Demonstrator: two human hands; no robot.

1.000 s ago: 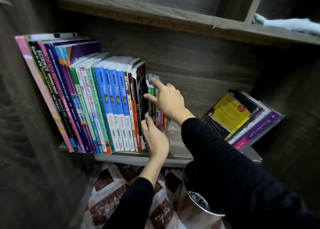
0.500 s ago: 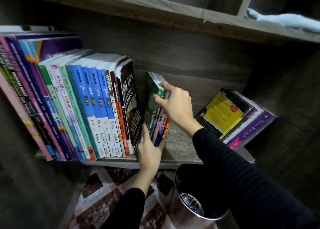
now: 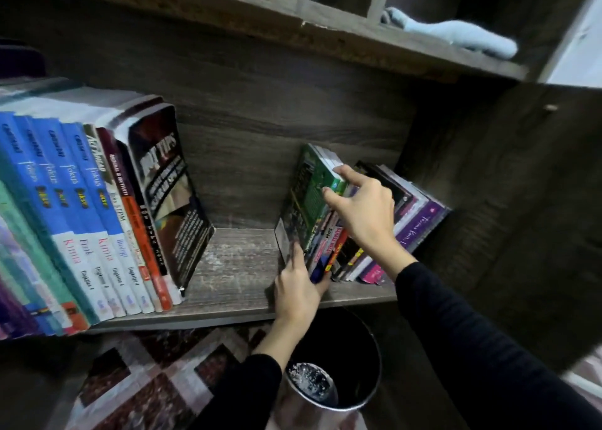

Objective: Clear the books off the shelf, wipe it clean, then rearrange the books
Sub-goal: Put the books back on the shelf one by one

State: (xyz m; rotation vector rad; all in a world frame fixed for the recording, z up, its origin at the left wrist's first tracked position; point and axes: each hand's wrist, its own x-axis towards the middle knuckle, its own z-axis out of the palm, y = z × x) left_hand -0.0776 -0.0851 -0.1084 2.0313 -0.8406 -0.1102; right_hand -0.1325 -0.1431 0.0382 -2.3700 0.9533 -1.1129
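Observation:
A small bundle of thin books with a green cover (image 3: 308, 201) outermost stands at the right of the dark wooden shelf (image 3: 228, 283), pressed against the leaning purple-spined books (image 3: 417, 224). My left hand (image 3: 298, 291) holds the bundle's lower front edge, fingers up its left face. My right hand (image 3: 365, 208) grips the bundle's top, thumb on the green cover. A row of upright books, mostly blue spines (image 3: 81, 208), ends at a black-covered book (image 3: 169, 195) on the left.
A bare stretch of shelf lies between the row and the bundle. A light blue cloth (image 3: 456, 37) lies on the shelf above. A metal bin (image 3: 329, 393) stands on the patterned floor (image 3: 146, 387) below. The cabinet's side wall (image 3: 508, 201) rises at right.
Both hands have slid the small bundle rightward, away from the upright row and up against the leaning books. A wide gap has opened on the shelf.

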